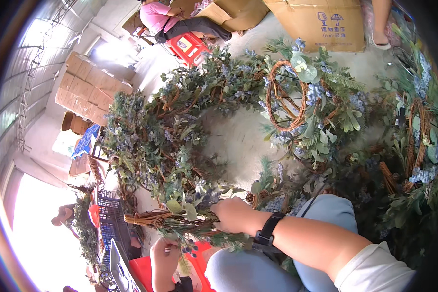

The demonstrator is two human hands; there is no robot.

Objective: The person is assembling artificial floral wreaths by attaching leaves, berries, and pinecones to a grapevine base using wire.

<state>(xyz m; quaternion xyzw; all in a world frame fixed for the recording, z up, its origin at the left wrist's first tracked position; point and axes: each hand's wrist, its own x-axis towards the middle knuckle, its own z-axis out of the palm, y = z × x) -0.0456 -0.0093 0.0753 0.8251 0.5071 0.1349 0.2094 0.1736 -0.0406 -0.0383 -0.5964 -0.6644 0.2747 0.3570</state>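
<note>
My right hand (232, 212), with a black band on its wrist, is closed on the leafy side of a twig wreath (153, 219) lying across my lap. The wreath carries green leaves, a small pine cone and blue flower sprigs. My left hand (163, 255) sits just below it, fingers closed around a green sprig with dark blue berries (191, 248) that touches the wreath's lower edge. My knees in light blue jeans (326, 210) lie under and to the right of the work.
Finished wreaths are heaped in an arc on the floor (151, 131), one twig ring (287, 95) facing up. Cardboard boxes (321, 22) stand behind. A person in a pink top (156, 15) sits by a red stool (187, 46). A black crate (109, 214) stands at the left.
</note>
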